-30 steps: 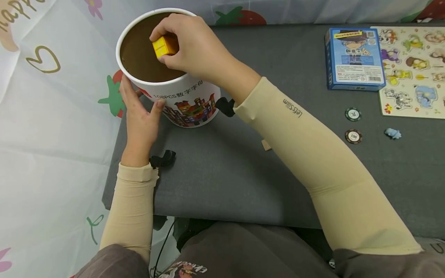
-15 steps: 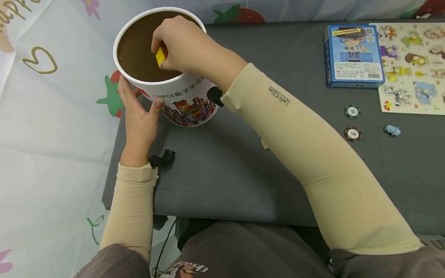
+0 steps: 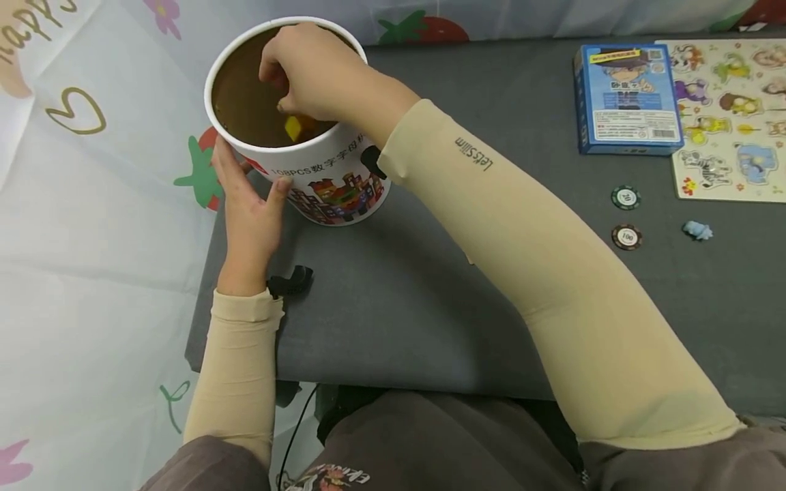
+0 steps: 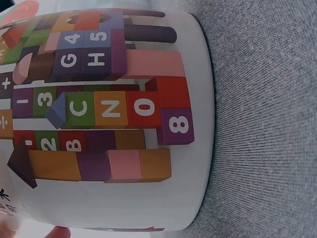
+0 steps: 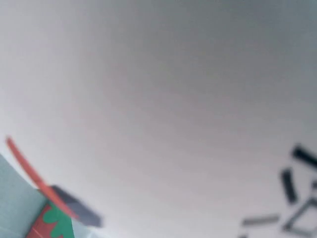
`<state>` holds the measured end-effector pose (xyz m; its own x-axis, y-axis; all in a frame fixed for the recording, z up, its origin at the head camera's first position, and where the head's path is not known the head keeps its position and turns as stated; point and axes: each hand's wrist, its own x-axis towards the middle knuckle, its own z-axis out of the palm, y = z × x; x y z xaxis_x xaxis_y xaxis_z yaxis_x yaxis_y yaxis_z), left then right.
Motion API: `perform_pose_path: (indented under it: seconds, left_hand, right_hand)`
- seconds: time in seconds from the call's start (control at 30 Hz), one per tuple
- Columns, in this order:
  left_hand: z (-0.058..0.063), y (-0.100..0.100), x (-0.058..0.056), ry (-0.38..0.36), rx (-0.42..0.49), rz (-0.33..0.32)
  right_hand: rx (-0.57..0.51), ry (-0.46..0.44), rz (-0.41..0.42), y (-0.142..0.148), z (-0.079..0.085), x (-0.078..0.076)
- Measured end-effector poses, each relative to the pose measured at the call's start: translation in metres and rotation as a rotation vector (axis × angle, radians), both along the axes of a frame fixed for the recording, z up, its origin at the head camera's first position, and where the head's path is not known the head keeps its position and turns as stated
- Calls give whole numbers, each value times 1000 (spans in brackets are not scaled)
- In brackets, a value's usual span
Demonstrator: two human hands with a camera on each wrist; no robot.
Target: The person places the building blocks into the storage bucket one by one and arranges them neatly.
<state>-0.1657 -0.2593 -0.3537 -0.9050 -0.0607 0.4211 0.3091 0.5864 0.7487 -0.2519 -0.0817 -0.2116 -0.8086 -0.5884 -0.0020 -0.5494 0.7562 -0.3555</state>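
Note:
A white cardboard bucket (image 3: 334,184) printed with coloured letter and number blocks stands at the table's left edge; its inside is brown. My left hand (image 3: 248,218) holds it from the left, thumb on the front wall and fingers round the side. In the left wrist view the bucket's printed wall (image 4: 188,198) fills most of the picture. My right hand (image 3: 316,75) is over the bucket's mouth with loosely bent fingers, thumb apart from them. Just below the thumb, inside the bucket, is a yellow block (image 3: 293,127), apart from the fingertips. The right wrist view shows only blurred white wall (image 5: 148,124).
On the dark grey table (image 3: 393,327), a blue box (image 3: 632,102) overlaps an animal puzzle board (image 3: 731,123) at the right. Nearer lie two poker chips, one green (image 3: 626,198) and one brown (image 3: 627,237), and a small blue figure (image 3: 698,230). A patterned cloth (image 3: 92,239) hangs at the left.
My right hand has gone from pinching the yellow block over the bucket to letting it go; the block is now below the fingers, inside. The left hand stays on the bucket.

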Motion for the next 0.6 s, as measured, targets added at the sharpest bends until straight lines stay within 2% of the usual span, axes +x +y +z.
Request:
perform_pose_path:
  seconds: [0.07,0.23,0.33,0.47,0.6]
  left_hand:
    - [1,0,-1,13,2,-3]
    - [-1,0,-1,11,-8,1]
    - [-1,1,-1,8,-9,0]
    - [-1,3,-1,5,3,-17]
    - [0,4,0,-2,3,-3]
  right_hand:
    - [-64,30,-23,5,1,4]
    - [-342,73,-67,33,-7,22]
    - [-468,158,-63,61,-14,36]
    - [-596,274,-70,103,-33,55]
    - [-652,315,-113,144,-59,71]
